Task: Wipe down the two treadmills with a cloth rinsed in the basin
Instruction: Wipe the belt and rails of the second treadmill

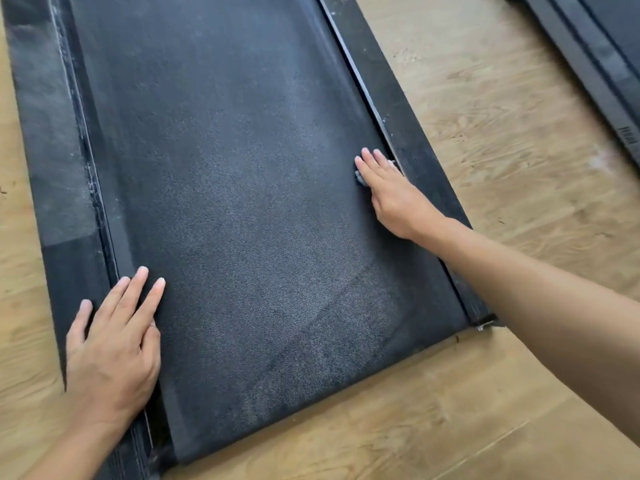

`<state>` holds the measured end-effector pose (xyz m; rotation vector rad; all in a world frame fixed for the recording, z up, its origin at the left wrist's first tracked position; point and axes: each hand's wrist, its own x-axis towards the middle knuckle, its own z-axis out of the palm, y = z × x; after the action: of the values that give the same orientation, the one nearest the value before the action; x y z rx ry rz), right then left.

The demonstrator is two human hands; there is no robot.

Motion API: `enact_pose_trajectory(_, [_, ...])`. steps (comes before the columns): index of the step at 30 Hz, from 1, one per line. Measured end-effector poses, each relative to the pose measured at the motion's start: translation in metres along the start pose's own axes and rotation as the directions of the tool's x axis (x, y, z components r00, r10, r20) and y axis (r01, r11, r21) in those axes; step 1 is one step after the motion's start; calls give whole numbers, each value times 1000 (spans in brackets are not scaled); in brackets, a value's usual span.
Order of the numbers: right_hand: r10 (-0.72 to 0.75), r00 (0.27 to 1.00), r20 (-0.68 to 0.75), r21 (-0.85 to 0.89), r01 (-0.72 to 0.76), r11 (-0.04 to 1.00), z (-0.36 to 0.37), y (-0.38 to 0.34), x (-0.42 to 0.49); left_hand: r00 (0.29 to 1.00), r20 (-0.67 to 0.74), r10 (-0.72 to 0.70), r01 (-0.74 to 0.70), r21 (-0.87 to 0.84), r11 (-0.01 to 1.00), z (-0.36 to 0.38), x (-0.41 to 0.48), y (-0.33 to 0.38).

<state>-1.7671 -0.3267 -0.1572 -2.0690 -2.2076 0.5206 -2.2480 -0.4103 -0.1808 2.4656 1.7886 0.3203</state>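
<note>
Left hand [114, 355] lay flat, fingers straight, at lower left of frame. It spanned the left edge of the belt [242, 202] and the left rail [52, 150], holding nothing. Right hand [388, 192], also flat with fingers extended, pressed a small grey cloth [360, 177] onto the belt at centre right, just beside the right rail [408, 133]. Only a corner of the cloth showed under the fingers. Treadmill [346, 358] filled most of frame; left rail looked dusty grey in its upper part. Second treadmill [595, 57] sat at upper right, well apart, on the wooden floor [502, 150].
</note>
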Motion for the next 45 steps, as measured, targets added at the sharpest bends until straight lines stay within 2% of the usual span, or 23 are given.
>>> enact_pose_trajectory(3, [-31,998,55,25,30,999,-1,9,-45,1000,4,-3,3,-13,1000,1,2,0])
enact_pose_trajectory(9, [-10,1000,23,54,9,999,38,-3,-189,1000,-4,3,-3,-5,1000,2,0,0])
enact_pose_trajectory(13, [54,997,46,-67,-51,996,52,-20,-260,1000,-6,3,-3,2,1000,4,2,3])
enact_pose_trajectory(17, [104,994,17,-115,-101,988,46,-31,-190,1000,1,-8,8,20,1000,-3,0,10])
enact_pose_trajectory(25, [105,993,-60,-111,-111,988,-3,-56,88,1000,28,-10,9,48,999,-4,1,7])
enact_pose_trajectory(27, [35,999,-22,-129,-38,991,-8,-69,116,999,40,-12,10,47,999,-4,1,6])
enact_pose_trajectory(28, [-45,999,-1,-154,44,987,-4,-77,114,999,43,-13,11,46,999,-5,0,6])
enact_pose_trajectory(30, [-255,966,40,-191,258,947,9,-92,80,999,36,-16,14,39,999,-5,0,7])
enact_pose_trajectory(32, [-401,909,111,-194,416,889,26,-101,18,1000,23,-9,8,45,999,-5,0,7])
enact_pose_trajectory(35, [-410,888,209,-176,446,877,44,-108,-94,1000,19,-1,0,48,999,-4,0,5])
enact_pose_trajectory(37, [-383,894,232,-196,429,882,52,-110,-169,1000,19,-3,2,50,999,-2,-1,6])
enact_pose_trajectory(39, [-426,874,235,-245,477,844,56,-102,-214,1000,18,-7,6,46,999,-2,1,6])
enact_pose_trajectory(40, [-419,879,228,-254,469,846,56,-92,-221,1000,19,-6,5,42,999,-2,2,6])
enact_pose_trajectory(41, [-356,911,207,-244,400,883,56,-81,-217,1000,23,-8,7,39,999,-3,3,7])
enact_pose_trajectory(43, [-97,990,99,-187,114,976,51,-65,-184,999,29,-17,16,41,999,-5,3,7])
enact_pose_trajectory(45, [105,994,-4,-137,-104,985,43,-59,-129,999,28,-23,22,39,999,-5,1,7])
